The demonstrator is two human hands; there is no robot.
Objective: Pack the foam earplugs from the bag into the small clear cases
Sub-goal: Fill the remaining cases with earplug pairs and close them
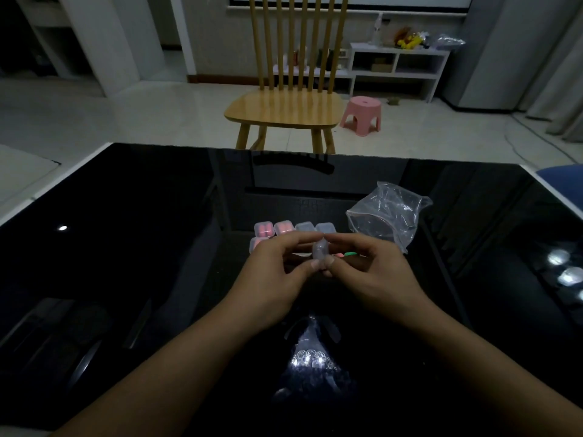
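My left hand and my right hand meet over the middle of the black table, both pinching one small clear case between fingertips and thumbs. Whether that case is open I cannot tell. Behind the hands stands a row of clear cases: two with pink earplugs and two that look clear. Another pink-filled case peeks out left of my left fingers. Loose earplugs, one pink and one green, lie just behind my right fingers. The crumpled clear bag rests to the right.
The glossy black table has white edges and reflects ceiling lights. A wooden chair stands at its far side, with a pink stool and a white shelf beyond. Something blue sits off the right edge.
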